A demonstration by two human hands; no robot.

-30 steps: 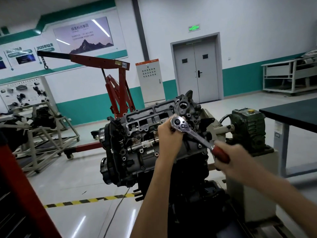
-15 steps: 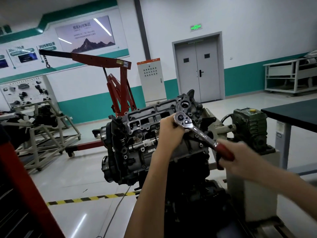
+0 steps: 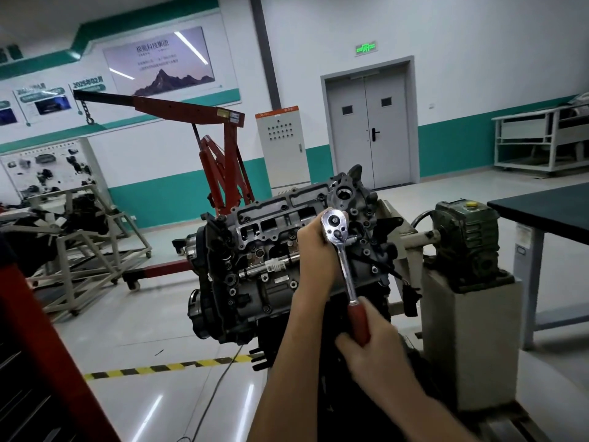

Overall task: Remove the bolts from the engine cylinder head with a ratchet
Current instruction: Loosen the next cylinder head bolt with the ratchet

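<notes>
Workshop, one cylinder head [image 3: 271,224], one ratchet [image 3: 345,269], left hand [image 3: 314,247], right hand [image 3: 373,349]

The long chrome metal ratchet [image 3: 345,266] is mirror-bright and smooth on head and shank. Its red handle [image 3: 359,324] looks like glossy moulded plastic. The grey cast-metal engine cylinder head [image 3: 274,218] is dull and grainy with darker, oily-looking patches, and a bright polished steel rod [image 3: 255,271] runs across it. The green cast gearbox housing [image 3: 468,237] wears matt, worn paint. The dark bench [image 3: 548,212] has a matt top. The pale floor [image 3: 134,330] is smooth and highly glossy, mirroring lights.
</notes>
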